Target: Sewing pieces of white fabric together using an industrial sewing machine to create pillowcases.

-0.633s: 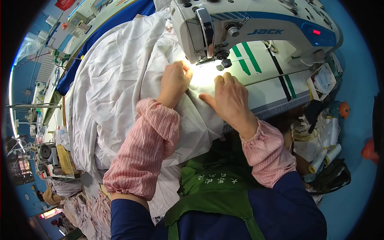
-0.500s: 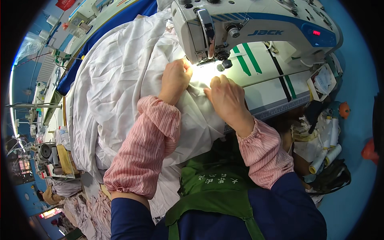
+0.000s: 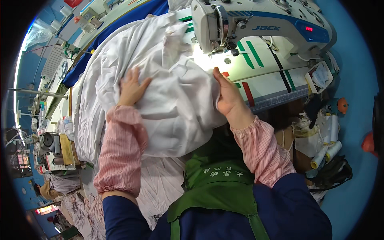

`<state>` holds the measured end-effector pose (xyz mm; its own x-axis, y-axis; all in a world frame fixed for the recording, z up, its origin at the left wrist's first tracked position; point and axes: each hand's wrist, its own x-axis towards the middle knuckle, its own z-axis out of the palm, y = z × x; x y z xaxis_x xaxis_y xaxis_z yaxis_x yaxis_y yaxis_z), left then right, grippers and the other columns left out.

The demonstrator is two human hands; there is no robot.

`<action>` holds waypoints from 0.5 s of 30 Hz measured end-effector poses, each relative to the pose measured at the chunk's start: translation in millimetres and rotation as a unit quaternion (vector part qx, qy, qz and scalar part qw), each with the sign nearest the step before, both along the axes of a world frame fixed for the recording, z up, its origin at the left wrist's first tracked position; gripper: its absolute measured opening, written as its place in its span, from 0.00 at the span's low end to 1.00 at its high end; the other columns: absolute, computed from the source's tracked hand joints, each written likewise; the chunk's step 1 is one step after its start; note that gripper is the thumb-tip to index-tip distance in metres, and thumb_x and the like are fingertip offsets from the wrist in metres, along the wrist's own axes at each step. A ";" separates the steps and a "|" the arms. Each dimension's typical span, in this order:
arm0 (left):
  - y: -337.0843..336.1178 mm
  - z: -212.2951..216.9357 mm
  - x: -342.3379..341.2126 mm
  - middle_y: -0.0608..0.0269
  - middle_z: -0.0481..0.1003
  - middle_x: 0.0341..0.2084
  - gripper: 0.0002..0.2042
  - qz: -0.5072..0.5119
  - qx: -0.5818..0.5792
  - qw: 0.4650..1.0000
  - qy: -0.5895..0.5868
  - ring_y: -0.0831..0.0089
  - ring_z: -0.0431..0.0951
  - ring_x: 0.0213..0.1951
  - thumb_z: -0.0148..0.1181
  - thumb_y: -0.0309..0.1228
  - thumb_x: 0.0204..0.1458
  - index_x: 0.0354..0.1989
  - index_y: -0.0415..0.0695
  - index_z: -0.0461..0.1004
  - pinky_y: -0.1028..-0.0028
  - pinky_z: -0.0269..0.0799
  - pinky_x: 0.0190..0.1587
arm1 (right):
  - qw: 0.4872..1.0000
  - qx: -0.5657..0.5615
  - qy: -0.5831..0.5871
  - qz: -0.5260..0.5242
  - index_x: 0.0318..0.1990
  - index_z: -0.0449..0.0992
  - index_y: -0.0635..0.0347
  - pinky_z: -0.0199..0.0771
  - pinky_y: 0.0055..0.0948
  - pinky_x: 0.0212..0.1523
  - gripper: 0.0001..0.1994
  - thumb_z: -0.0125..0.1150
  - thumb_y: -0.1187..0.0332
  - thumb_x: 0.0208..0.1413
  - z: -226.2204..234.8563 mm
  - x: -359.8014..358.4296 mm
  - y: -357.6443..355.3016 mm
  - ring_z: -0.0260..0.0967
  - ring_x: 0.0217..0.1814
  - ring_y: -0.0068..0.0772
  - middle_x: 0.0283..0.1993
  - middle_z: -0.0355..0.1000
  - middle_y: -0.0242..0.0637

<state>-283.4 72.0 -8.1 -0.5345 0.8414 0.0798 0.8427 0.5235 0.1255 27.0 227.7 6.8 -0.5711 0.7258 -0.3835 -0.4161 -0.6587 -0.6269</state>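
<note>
One left hand (image 3: pixel 133 89) lies, fingers wide apart, on the white cloth (image 3: pixel 176 108)! Right hand (image 3: pixel 231 98) at its edge, near the sewing machine (image 3: pixel 203 26); clamped or not, I cannot tell.

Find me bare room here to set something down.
Bare white tabletop shows between the short red strip and long black strip, right of the right hand. It's crowded left of the white-and-blue sewing machine: crumpled white cloth spreads there, with the left hand on it.
</note>
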 end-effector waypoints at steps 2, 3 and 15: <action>-65.9 0.9 -30.5 0.37 0.51 0.68 0.42 0.088 -0.005 0.995 -0.051 0.42 0.53 0.68 0.49 0.62 0.54 0.70 0.46 0.53 0.54 0.50 0.67 | 0.964 -0.130 0.156 0.171 0.53 0.71 0.63 0.75 0.33 0.52 0.24 0.67 0.57 0.55 -3.2 -0.9 -24.0 0.74 0.49 0.31 0.49 0.75 0.38; -95.1 10.6 -46.6 0.34 0.53 0.66 0.41 0.108 -0.023 0.990 -0.088 0.40 0.54 0.67 0.50 0.61 0.54 0.70 0.46 0.53 0.54 0.52 0.66 | 0.951 -0.081 0.202 0.217 0.53 0.71 0.63 0.75 0.36 0.54 0.24 0.68 0.59 0.54 -2.9 -1.3 -40.6 0.74 0.51 0.34 0.51 0.74 0.39; -124.0 67.9 -3.3 0.30 0.58 0.62 0.40 0.035 -0.163 0.968 -0.189 0.45 0.67 0.60 0.57 0.55 0.52 0.68 0.44 0.55 0.62 0.62 0.62 | 0.675 0.361 0.183 0.617 0.50 0.78 0.62 0.71 0.27 0.56 0.19 0.69 0.62 0.54 59.6 67.1 -223.0 0.73 0.51 0.30 0.50 0.77 0.37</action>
<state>-286.7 -52.1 59.7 -0.5308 0.7493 -0.3960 0.7293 0.6418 0.2370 94.1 4.7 66.4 -0.8721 -0.4667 0.1473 -0.0449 -0.2234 -0.9737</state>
